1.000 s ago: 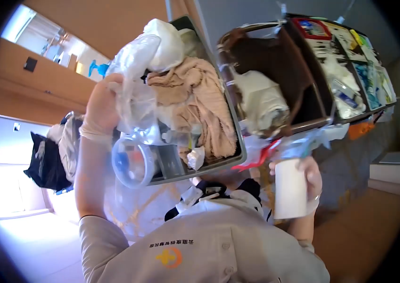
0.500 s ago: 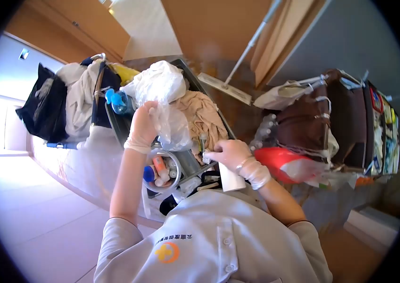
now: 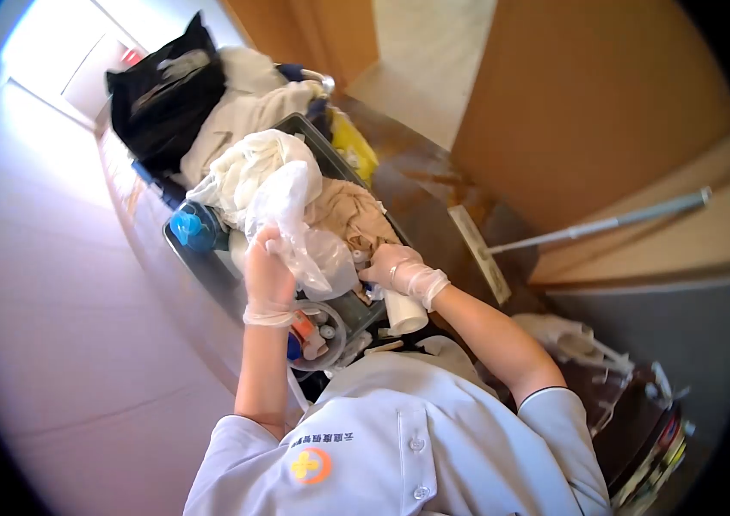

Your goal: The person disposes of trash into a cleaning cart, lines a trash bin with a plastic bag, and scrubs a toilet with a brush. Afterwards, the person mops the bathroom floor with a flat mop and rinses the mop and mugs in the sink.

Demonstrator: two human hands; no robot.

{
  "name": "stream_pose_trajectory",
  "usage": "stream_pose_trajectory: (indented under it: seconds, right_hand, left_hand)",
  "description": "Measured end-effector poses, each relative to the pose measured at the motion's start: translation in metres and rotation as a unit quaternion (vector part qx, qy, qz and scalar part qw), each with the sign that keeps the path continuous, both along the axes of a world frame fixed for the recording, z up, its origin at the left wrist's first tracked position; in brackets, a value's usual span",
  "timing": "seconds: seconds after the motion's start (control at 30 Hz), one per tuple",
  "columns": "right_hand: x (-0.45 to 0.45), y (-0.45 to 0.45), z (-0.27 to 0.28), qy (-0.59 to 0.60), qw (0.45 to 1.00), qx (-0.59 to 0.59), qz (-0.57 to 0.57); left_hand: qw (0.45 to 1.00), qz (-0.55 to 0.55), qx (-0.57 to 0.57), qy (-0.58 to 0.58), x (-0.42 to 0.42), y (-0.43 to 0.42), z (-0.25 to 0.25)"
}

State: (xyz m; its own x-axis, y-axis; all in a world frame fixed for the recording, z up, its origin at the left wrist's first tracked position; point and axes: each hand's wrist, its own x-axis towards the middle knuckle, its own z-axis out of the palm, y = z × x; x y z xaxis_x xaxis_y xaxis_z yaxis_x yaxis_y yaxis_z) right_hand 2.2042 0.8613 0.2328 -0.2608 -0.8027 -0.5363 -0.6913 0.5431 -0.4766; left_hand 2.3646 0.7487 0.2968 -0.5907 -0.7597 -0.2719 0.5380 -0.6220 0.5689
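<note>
In a thin clear glove, my left hand [image 3: 268, 273] is closed on a clear plastic bag [image 3: 292, 228], which hangs over the grey tray [image 3: 298, 125]. My right hand [image 3: 397, 265], also gloved, reaches into the tray's near right side with fingers curled down beside small whitish items [image 3: 360, 257]; what its fingertips hold is hidden. A tan cloth [image 3: 349, 213] lies just beyond that hand. White cloth [image 3: 249, 168] is heaped at the tray's far side. Below my right wrist is a white paper roll [image 3: 404, 313].
A clear tub [image 3: 332, 348] of small bottles stands near my left wrist. A bottle with a blue top [image 3: 193, 225] sits at the tray's left. Further off are a black bag [image 3: 167, 95], a flat mop [image 3: 478, 254] on the floor and a brown cart bag [image 3: 640, 421].
My view has turned to the right, so the mop and cart sit lower. My right hand has moved forward, deeper into the tray. My left hand keeps the plastic bag.
</note>
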Motion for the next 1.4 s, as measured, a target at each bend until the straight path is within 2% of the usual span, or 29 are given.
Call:
stream_pose_trajectory:
  seconds: [0.07,0.1,0.23,0.3,0.4,0.43,0.47,0.5,0.53,0.6,0.63,0.67,0.73,0.77,0.8,0.83,0.87,0.9,0.93,0.97,1.0,1.03,1.07,1.1,1.13,1.2,1.27,1.33,1.4]
  right_hand:
    - [0.004,-0.019,0.017,-0.047,0.999,0.001,0.018]
    - [0.007,-0.036,0.006,-0.065,0.998,0.006,0.02]
    - [0.004,-0.068,-0.018,-0.073,0.995,0.005,0.066]
    - [0.001,-0.076,-0.01,-0.101,0.99,-0.046,0.086]
    - [-0.017,-0.114,-0.008,-0.17,0.969,-0.093,0.15]
    - [-0.026,-0.12,-0.001,-0.167,0.962,-0.116,0.181]
    - [-0.032,-0.12,0.014,-0.163,0.962,-0.115,0.187]
    - [-0.04,-0.122,0.016,-0.197,0.953,-0.116,0.2]
    - [-0.052,-0.121,0.018,-0.224,0.943,-0.112,0.217]
    - [-0.071,-0.119,0.019,-0.344,0.898,-0.17,0.216]
    - [-0.079,-0.119,0.04,-0.361,0.902,-0.149,0.185]
    - [-0.088,-0.122,0.051,-0.357,0.901,-0.183,0.164]
    - [-0.102,-0.169,0.028,-0.438,0.866,-0.206,0.125]
    - [-0.113,-0.195,0.027,-0.378,0.901,-0.17,0.126]
    - [-0.123,-0.227,0.024,-0.2,0.894,-0.271,0.294]
    - [-0.132,-0.259,0.02,0.002,0.83,-0.392,0.398]
    - [-0.144,-0.295,0.022,0.218,0.642,-0.524,0.516]
    - [-0.145,-0.329,0.039,0.215,0.625,-0.541,0.521]
    - [-0.14,-0.374,0.063,0.213,0.608,-0.556,0.524]
    - [-0.13,-0.415,0.085,-0.032,0.82,-0.446,0.357]
    - [-0.118,-0.455,0.107,-0.271,0.913,-0.271,0.142]
    - [-0.109,-0.502,0.126,-0.22,0.928,-0.283,0.106]
    - [-0.106,-0.541,0.132,-0.168,0.937,-0.297,0.071]
    - [-0.11,-0.572,0.127,-0.215,0.926,-0.301,0.073]
    - [-0.11,-0.601,0.116,-0.266,0.912,-0.303,0.074]
    - [-0.123,-0.667,0.071,-0.178,0.94,-0.279,0.085]
    - [-0.124,-0.63,0.045,-0.244,0.931,-0.258,0.087]
    - [-0.147,-0.61,-0.002,-0.27,0.916,-0.239,0.175]
    - [-0.186,-0.552,-0.025,-0.321,0.91,-0.212,0.154]
  left_hand:
    - [0.998,0.012,-0.002,0.067,0.013,0.002,0.001]
    - [0.996,0.072,-0.038,0.028,0.016,0.006,-0.002]
    - [0.988,0.145,-0.037,0.026,0.022,0.015,-0.004]
    - [0.965,0.241,-0.083,-0.058,0.036,0.015,-0.01]
    - [0.959,0.249,-0.113,-0.078,0.065,-0.004,-0.036]
    - [0.809,0.253,-0.321,-0.422,0.065,-0.001,-0.047]
    - [0.806,0.26,-0.322,-0.423,0.066,0.0,-0.05]
    - [0.904,0.285,-0.213,-0.239,0.066,-0.001,-0.05]
    - [0.951,0.293,-0.09,-0.034,0.063,0.001,-0.051]
    - [0.951,0.284,-0.123,0.002,0.08,0.001,-0.082]
    - [0.934,0.335,-0.115,-0.051,0.073,0.003,-0.079]
    - [0.931,0.353,-0.091,-0.024,0.073,0.006,-0.084]
    - [0.926,0.359,-0.116,-0.015,0.084,0.001,-0.101]
    - [0.92,0.388,-0.055,-0.018,0.086,-0.002,-0.104]
    - [0.908,0.401,-0.104,-0.065,0.095,-0.002,-0.126]
    - [0.915,0.394,-0.089,-0.01,0.1,-0.002,-0.132]
    - [0.901,0.429,-0.031,-0.054,0.087,0.003,-0.123]
    - [0.903,0.425,-0.051,-0.045,0.092,0.007,-0.131]
    - [0.877,0.459,-0.05,-0.132,0.085,-0.002,-0.119]
    - [0.874,0.475,-0.02,-0.103,0.084,-0.001,-0.12]
    - [0.855,0.489,-0.035,-0.169,0.077,0.001,-0.113]
    - [0.832,0.5,-0.045,-0.237,0.069,0.002,-0.106]
    - [0.842,0.512,-0.021,-0.171,0.07,0.004,-0.113]
    - [0.826,0.525,-0.029,-0.204,0.055,-0.001,-0.109]
    - [0.808,0.537,-0.039,-0.24,0.045,-0.002,-0.103]
    - [0.779,0.555,-0.024,-0.292,0.037,0.002,-0.1]
    - [0.752,0.558,0.006,-0.351,0.035,0.006,-0.09]
    - [0.779,0.597,0.062,-0.179,0.029,-0.008,-0.085]
    - [0.809,0.556,0.026,-0.189,0.032,0.001,-0.082]
